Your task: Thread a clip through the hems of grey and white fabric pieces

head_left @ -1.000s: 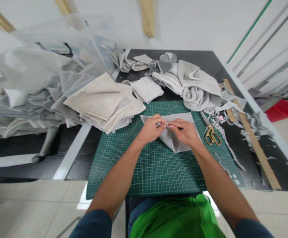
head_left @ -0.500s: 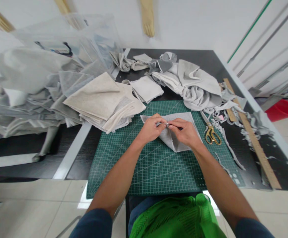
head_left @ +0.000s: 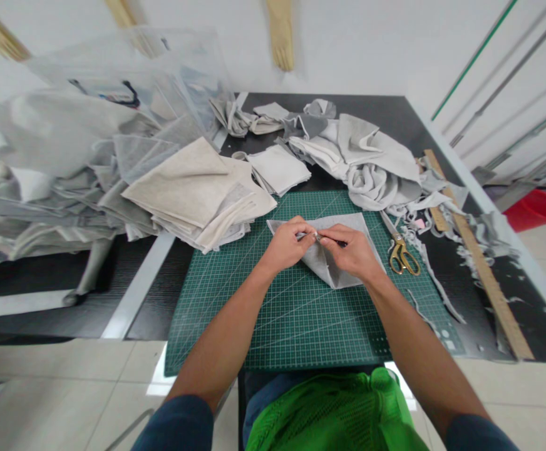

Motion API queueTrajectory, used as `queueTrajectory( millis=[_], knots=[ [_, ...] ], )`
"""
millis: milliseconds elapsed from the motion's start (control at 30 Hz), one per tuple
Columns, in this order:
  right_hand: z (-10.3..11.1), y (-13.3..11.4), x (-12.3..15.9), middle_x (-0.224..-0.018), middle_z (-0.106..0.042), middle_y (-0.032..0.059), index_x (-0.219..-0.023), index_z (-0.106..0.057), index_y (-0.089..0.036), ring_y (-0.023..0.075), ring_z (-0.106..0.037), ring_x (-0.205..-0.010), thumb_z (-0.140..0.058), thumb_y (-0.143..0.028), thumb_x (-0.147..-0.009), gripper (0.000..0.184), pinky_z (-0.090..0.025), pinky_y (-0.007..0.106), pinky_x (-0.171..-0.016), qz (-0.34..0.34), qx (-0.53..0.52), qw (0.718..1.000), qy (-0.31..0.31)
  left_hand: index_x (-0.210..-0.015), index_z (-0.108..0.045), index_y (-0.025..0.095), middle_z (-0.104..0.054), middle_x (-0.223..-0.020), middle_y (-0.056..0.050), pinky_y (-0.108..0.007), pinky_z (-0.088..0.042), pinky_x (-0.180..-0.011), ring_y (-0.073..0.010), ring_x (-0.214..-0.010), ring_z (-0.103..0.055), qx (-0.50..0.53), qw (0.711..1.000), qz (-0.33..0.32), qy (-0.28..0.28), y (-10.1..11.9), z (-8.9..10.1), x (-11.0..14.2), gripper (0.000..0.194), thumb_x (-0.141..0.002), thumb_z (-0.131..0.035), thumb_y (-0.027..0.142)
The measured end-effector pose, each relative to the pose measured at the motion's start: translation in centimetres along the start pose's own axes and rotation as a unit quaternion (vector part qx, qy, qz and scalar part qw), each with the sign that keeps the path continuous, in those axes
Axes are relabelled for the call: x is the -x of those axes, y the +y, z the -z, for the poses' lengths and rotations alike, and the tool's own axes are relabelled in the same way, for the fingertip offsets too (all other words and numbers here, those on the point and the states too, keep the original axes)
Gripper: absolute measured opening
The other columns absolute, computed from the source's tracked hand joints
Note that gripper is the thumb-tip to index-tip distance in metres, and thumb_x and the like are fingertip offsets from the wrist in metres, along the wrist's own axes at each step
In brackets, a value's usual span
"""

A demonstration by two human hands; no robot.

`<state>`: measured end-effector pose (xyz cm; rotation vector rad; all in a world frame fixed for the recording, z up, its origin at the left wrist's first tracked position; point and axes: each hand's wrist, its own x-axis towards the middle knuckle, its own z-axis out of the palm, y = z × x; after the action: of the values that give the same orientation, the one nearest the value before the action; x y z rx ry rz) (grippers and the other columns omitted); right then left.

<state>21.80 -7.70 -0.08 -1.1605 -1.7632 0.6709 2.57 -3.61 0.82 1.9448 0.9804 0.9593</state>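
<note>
A piece of light grey cloth (head_left: 328, 270) lies partly folded on the green cutting mat (head_left: 273, 326). My left hand (head_left: 292, 243) pinches a raised bit of it between thumb and fingers. Close against it, my right hand (head_left: 348, 245) is closed around a slim dark tool (head_left: 341, 243) with a small shiny tip at the left fingertips. The tool's kind is mostly hidden by my fingers. Just right of the cloth, gold-handled scissors (head_left: 402, 255) rest on the mat.
Stacked cloth pieces (head_left: 193, 188) crowd the left, before a clear plastic box (head_left: 198, 69). More crumpled cloth (head_left: 371, 156) lies at the back. A wooden ruler (head_left: 484, 269) and fabric scraps (head_left: 479, 241) line the right side. A red bucket (head_left: 536, 210) stands beyond the table.
Both hands stay at the same spot on the cloth, with only a slight shift at the fingertips. The cloth and scissors have not moved.
</note>
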Motion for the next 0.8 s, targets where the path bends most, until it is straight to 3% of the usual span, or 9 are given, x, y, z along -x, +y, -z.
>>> queueTrajectory(
  millis=[433,800],
  knots=[
    [0.02,-0.07,0.10,-0.099,-0.079,0.0058,-0.104,-0.082,-0.026,0.0233,-0.072,-0.090,-0.064,-0.032,-0.095,0.021,-0.057,0.039,-0.083,-0.004,0.019,1.000,-0.006,-0.081,-0.075,0.019,-0.066,-0.084,-0.003,-0.033,-0.051,-0.080,-0.0169,-0.082,-0.064,-0.027,0.999,-0.002,0.020,0.01,-0.20,0.14,0.010,-0.085,-0.065,0.017],
    [0.15,0.07,0.03,-0.093,-0.078,0.0060,-0.099,-0.081,-0.023,0.0227,-0.070,-0.087,-0.062,-0.033,-0.094,0.022,-0.055,0.037,-0.079,-0.026,0.008,0.999,0.029,-0.080,-0.075,0.018,-0.065,-0.082,-0.002,-0.033,-0.048,-0.076,-0.0166,-0.079,-0.063,-0.046,0.999,0.003,0.024,-0.13,-0.17,0.03,0.011,-0.085,-0.065,0.019]
  ],
)
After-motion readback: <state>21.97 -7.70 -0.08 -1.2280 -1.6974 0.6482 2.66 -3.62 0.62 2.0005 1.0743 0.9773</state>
